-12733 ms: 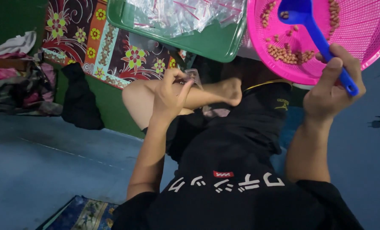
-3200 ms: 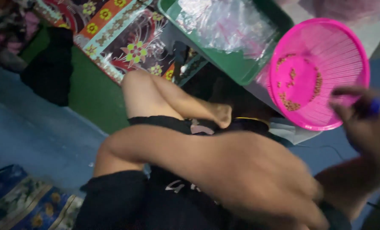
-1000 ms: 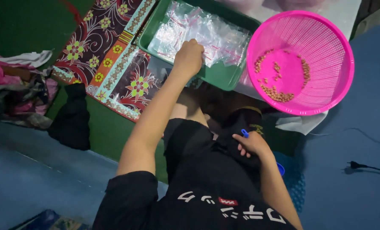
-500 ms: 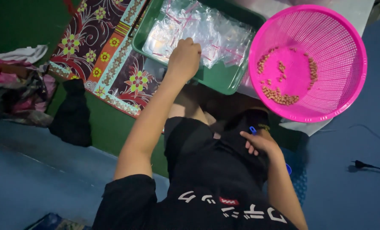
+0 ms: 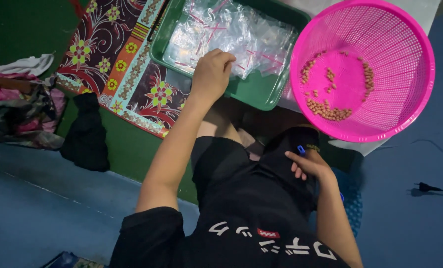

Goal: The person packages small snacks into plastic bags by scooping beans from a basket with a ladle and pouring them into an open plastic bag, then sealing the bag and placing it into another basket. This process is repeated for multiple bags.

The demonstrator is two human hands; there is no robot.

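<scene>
My left hand (image 5: 211, 69) reaches out to a green tray (image 5: 261, 97) and its curled fingers pinch at the heap of small clear plastic bags (image 5: 231, 34) lying in it. My right hand (image 5: 308, 164) rests on my lap, closed on a blue scoop (image 5: 301, 149), of which only small bits show. A round pink mesh basket (image 5: 420, 74) sits to the right of the tray, with a thin scatter of peanuts (image 5: 331, 111) on its bottom.
The tray sits partly on a dark floral mat (image 5: 127, 74). A black cloth (image 5: 85, 134) and a pile of clothes (image 5: 18, 109) lie at the left. A black plug with its cord (image 5: 425, 187) lies on the blue floor at right.
Earlier my right hand held the scoop in the basket; it has come down to my lap. My left hand went out to the tray and has stayed on the bags over the last second.
</scene>
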